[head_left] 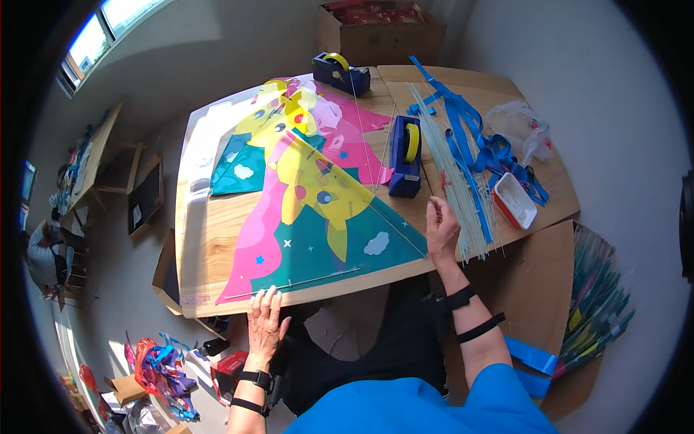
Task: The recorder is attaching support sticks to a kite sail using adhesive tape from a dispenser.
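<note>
I see a pale wooden tabletop [217, 217] in a bright room with grey walls, a window at upper left and a cardboard box [382, 32] beyond the far edge. A triangular, brightly printed kite sail [318, 231] lies flat on the near part of the tabletop, another like it behind.

My left hand [264, 318] rests palm down at the sail's near edge, fingers spread flat and clamped on nothing, touching the thin rod [303, 281] along that edge. My right hand [441, 228] is at the sail's right corner, wrist bent, fingers curled loosely; I cannot tell whether they pinch anything.

Just right of it lies a bundle of thin white rods [452, 173], with blue ribbons [470, 137], a small red-and-white tray [515, 200] and two blue tape dispensers [406, 155].
</note>
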{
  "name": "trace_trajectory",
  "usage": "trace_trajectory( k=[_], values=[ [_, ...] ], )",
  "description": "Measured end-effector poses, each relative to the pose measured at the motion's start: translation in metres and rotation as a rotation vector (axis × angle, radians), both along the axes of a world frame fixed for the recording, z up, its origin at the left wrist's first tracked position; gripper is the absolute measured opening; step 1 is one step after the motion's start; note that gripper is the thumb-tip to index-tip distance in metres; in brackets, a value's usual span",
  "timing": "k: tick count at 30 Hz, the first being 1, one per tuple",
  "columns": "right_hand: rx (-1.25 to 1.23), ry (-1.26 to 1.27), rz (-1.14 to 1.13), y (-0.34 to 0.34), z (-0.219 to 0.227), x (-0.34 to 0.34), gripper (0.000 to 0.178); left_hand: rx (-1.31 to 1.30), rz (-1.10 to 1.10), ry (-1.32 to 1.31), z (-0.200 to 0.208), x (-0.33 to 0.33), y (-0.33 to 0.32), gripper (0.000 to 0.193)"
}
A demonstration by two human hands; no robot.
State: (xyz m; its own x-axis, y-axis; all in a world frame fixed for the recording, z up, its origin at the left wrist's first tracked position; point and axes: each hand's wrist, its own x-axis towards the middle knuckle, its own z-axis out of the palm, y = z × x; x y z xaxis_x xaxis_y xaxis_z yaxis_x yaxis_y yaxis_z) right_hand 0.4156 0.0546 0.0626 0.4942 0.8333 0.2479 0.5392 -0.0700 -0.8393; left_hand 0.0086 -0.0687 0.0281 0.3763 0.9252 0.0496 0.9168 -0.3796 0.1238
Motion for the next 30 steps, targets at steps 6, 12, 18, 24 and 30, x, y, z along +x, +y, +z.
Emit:
trace_trajectory(
  k=[6,12,18,24,30],
  values=[
    [-0.36,0.515,0.047,0.098,-0.002,0.031,0.024,-0.002,-0.154,-0.164,-0.014,0.096,-0.017,0.06],
    [-0.347,0.6,0.035,0.112,-0.007,0.039,0.022,-0.076,-0.043,-0.261,-0.005,0.107,-0.015,0.063],
    [-0.395,0.944,0.109,0.118,-0.016,0.045,0.023,-0.22,-0.056,-0.255,0.013,0.103,-0.013,0.079],
    [-0.33,1.197,0.042,0.106,-0.016,0.042,0.021,-0.227,-0.046,-0.231,0.011,0.103,-0.016,0.083],
    [-0.346,1.295,0.041,0.078,-0.018,0.031,0.023,-0.222,-0.052,-0.222,0.013,0.105,-0.014,0.082]
  ],
)
